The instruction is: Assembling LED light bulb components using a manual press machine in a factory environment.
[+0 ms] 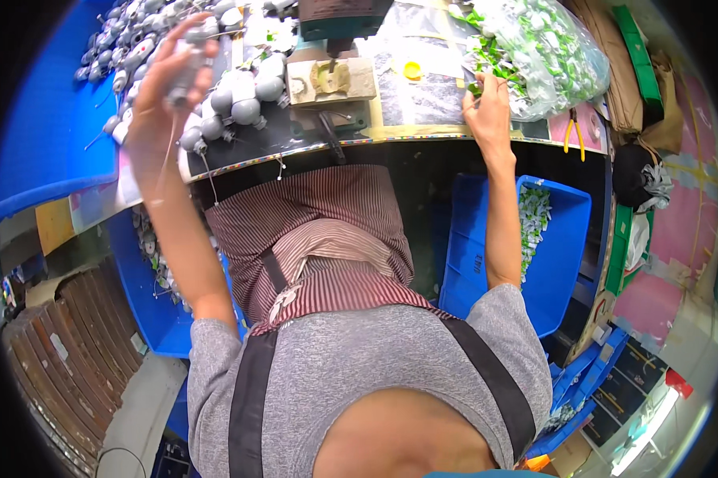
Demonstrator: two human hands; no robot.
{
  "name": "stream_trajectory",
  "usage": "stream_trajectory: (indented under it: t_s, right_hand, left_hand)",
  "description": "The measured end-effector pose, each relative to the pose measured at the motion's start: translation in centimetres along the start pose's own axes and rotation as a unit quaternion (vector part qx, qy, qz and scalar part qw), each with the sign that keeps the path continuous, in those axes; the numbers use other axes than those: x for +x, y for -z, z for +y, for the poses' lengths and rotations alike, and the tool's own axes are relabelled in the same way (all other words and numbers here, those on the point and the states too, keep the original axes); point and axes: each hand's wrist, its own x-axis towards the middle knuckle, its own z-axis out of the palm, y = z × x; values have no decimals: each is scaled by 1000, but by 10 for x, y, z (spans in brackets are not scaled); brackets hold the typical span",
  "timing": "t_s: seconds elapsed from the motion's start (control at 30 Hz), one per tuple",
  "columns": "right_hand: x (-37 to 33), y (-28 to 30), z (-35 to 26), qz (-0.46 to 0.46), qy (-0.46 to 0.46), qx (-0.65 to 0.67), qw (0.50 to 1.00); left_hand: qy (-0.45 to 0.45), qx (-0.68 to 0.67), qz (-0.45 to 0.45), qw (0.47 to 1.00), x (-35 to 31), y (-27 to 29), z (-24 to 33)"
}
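My left hand [164,88], raised at the left over the bench and blurred by motion, is closed round a grey plastic part [185,70]. A thin pale cord hangs below that hand. My right hand [489,107] reaches to the small green and white pieces [498,68] spilling from a clear plastic bag [566,56]. Its thumb and fingers are pinched together at the edge of the pile; what is between them is too small to make out. Midway between my hands, a pale block fixture [331,82] sits under a dark machine head [343,17].
Grey round-ended parts with cords [243,97] lie beside the fixture, more in a blue tray [48,119] at left. A yellow round piece [412,71] and yellow-handled pliers [574,135] are on the bench. Blue bins [466,247] stand below, beside my lap.
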Motion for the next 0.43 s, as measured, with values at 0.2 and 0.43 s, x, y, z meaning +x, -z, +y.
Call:
stream_trajectory:
  t_s: [0.2, 0.43]
  right_hand:
    - [2, 13, 13, -53, 33, 7, 998]
    - [-3, 20, -2, -40, -110, 95, 989]
  left_hand:
    - [109, -68, 34, 991, -15, -64, -56]
    - [82, 99, 108, 986, -23, -90, -88]
